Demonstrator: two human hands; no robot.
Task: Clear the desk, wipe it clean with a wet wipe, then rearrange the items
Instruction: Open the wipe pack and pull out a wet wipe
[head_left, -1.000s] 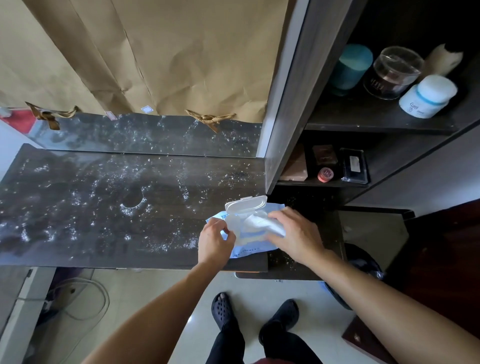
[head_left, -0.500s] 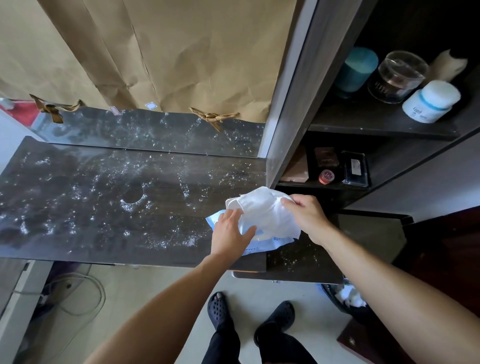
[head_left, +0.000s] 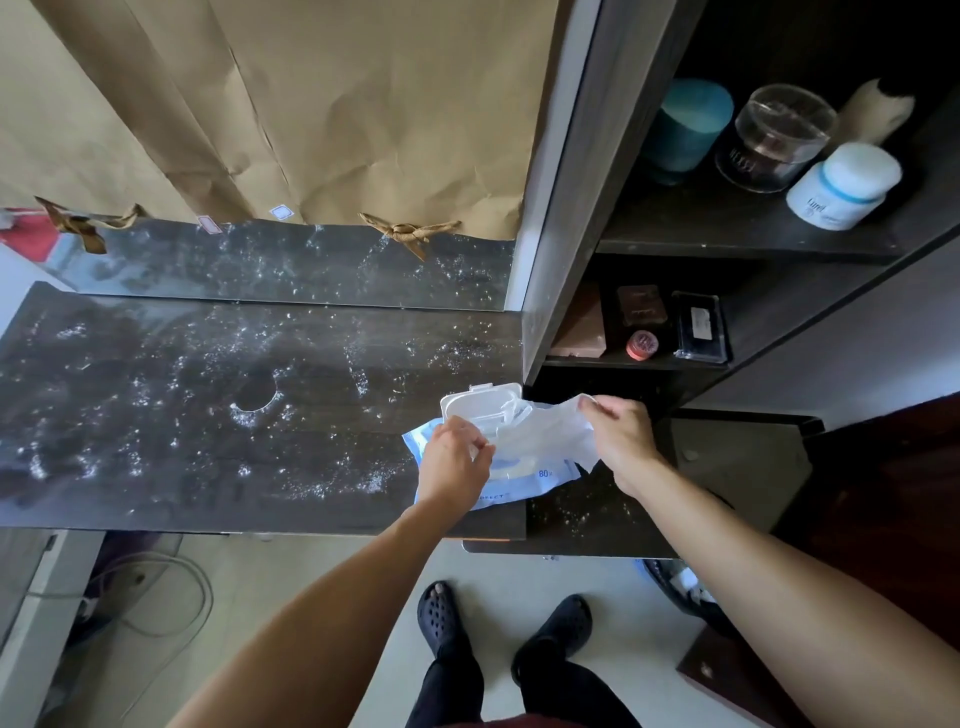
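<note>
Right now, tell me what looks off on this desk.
White powdery specks are scattered across the dark desk top and up the back panel, ringing one clean round patch. The wipe pack overhangs the front edge, lid open.

Daylight falls unevenly: the dark, glossy, white-speckled wooden desk top (head_left: 156, 415) shows pale glare at left, while the dark wooden shelf unit (head_left: 727, 244) lies in deep shadow. Wide-angle distortion bends straight edges near the frame borders. Focus is sharp centrally, softening slightly at the corners.
</note>
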